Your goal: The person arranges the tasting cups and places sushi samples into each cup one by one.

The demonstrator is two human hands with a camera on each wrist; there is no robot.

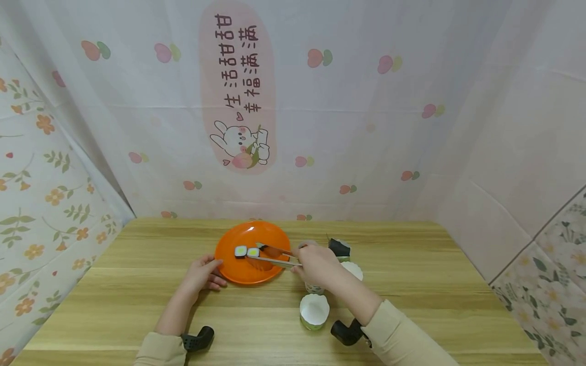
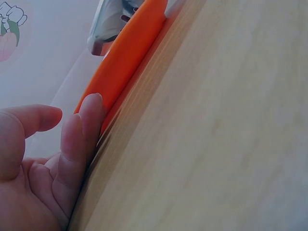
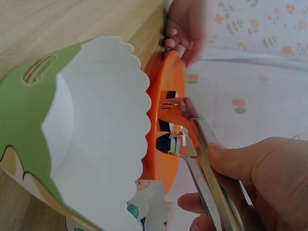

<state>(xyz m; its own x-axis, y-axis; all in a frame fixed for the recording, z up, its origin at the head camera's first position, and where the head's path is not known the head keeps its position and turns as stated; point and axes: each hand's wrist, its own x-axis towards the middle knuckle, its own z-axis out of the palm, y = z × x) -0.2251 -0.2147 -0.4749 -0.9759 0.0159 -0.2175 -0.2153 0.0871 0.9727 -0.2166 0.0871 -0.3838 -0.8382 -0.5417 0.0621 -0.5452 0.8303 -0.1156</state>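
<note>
My right hand grips metal tongs, which have a fork-shaped end and a spoon-shaped end. The tong tips reach over the orange plate, close to two toy-like sushi pieces with white tops, yellow centres and black sides. One tip touches or nearly touches the right-hand piece; whether it is pinched I cannot tell. Something dark with a greenish end shows at the other tip. My left hand rests at the plate's left rim. In the left wrist view its straight fingers touch the orange edge, thumb apart from them.
A scalloped paper cup, white inside and green outside, stands in front of my right hand. Other paper cups are partly hidden by that hand. Behind them a black item sits over a green cup. A patterned curtain hangs behind the wooden table.
</note>
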